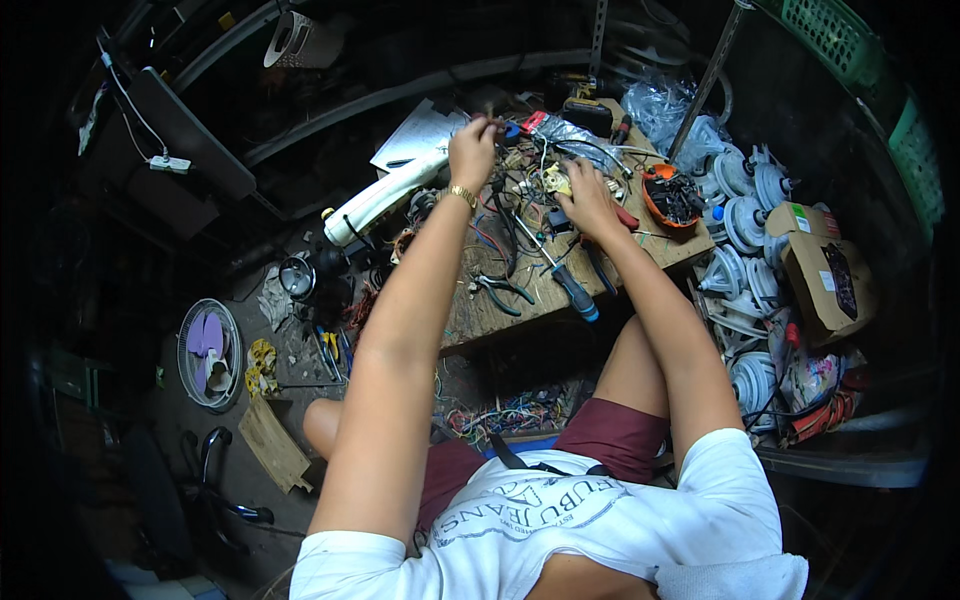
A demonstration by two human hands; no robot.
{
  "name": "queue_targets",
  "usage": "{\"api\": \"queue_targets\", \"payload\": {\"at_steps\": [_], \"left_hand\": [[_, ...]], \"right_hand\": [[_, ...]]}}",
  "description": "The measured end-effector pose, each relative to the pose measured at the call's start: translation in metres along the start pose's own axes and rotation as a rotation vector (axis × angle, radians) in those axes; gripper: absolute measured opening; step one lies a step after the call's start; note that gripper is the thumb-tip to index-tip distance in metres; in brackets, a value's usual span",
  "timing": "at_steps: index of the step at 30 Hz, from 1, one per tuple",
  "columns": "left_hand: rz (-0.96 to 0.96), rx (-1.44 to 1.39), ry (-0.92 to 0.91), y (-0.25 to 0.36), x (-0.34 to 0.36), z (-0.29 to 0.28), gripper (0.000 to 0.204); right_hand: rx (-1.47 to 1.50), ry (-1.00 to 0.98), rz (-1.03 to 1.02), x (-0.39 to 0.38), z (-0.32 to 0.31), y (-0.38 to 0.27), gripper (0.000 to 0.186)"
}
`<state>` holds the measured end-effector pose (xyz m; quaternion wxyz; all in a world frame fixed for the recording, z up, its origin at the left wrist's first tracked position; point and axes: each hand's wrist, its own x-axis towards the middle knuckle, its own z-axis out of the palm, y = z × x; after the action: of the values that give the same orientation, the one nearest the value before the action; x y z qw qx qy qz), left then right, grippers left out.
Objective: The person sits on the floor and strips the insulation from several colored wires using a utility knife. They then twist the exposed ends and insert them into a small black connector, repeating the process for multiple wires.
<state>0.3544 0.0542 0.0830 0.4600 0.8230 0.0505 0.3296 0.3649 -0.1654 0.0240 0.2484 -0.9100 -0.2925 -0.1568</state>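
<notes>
My left hand [473, 150], with a gold watch at the wrist, is raised over the far side of the wooden workbench [485, 318]. Its fingertips are pinched together and blurred, so whatever they hold is hidden. A blue roll [512, 130] lies just beside them. My right hand [590, 203] rests on the bench, thumb and fingers closed about a small pale yellow plastic part [556, 180] with wires around it. Nearer to me are a screwdriver [574, 290] with a blue handle and dark-handled pliers [503, 293].
A long white fan stand [385, 198] leans along the bench's left. An orange bowl [668, 212] of dark small parts stands right, beside piled grey fan motors and blades [745, 222] and a cardboard box [826, 275]. A fan cage [210, 355] sits on the floor at left.
</notes>
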Motion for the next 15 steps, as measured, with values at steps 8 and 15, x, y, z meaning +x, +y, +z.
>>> {"api": "queue_targets", "payload": {"at_steps": [8,15], "left_hand": [[0.407,0.504,-0.663,0.054,-0.002,0.026,0.019],[-0.262,-0.539,-0.432,0.056,0.012,0.038,0.019]], "right_hand": [[0.059,-0.247,-0.26,-0.104,0.027,-0.087,0.032],[-0.066,-0.305,-0.197,-0.11,0.055,-0.11,0.034]]}}
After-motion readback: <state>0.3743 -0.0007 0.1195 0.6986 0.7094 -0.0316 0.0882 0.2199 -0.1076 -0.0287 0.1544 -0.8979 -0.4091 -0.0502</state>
